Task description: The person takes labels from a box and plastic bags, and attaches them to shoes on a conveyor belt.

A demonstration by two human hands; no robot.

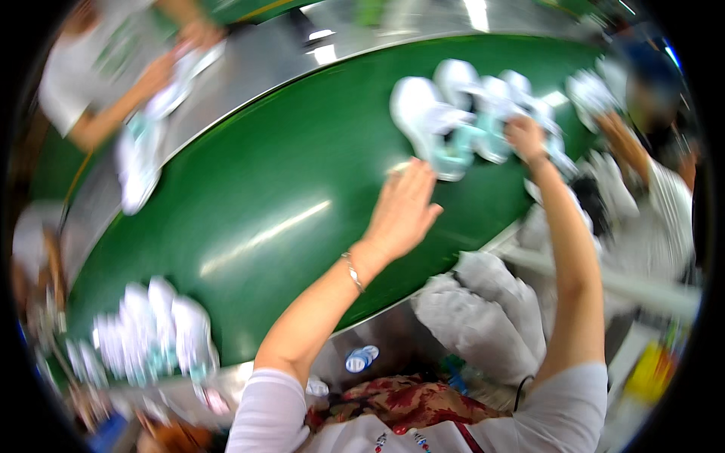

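Several white sneakers with pale mint-green linings lie close together on the green conveyor belt (287,166), ahead and to the right. My left hand (404,208) is open, its fingers stretched out and lying by the heel of the leftmost sneaker (414,113); I cannot tell whether they touch it. Farther right, my right hand (526,138) has its fingers curled in at the opening of another white sneaker (495,106), apparently gripping its edge. Motion blur softens both the fingertips and the shoes.
Another group of white sneakers (158,328) stands packed at the belt's left end. White stuffed bags (483,317) sit against the near metal edge. Across the belt, a person handles white sneakers (140,162). At right, another person's hand (615,124) reaches toward more sneakers.
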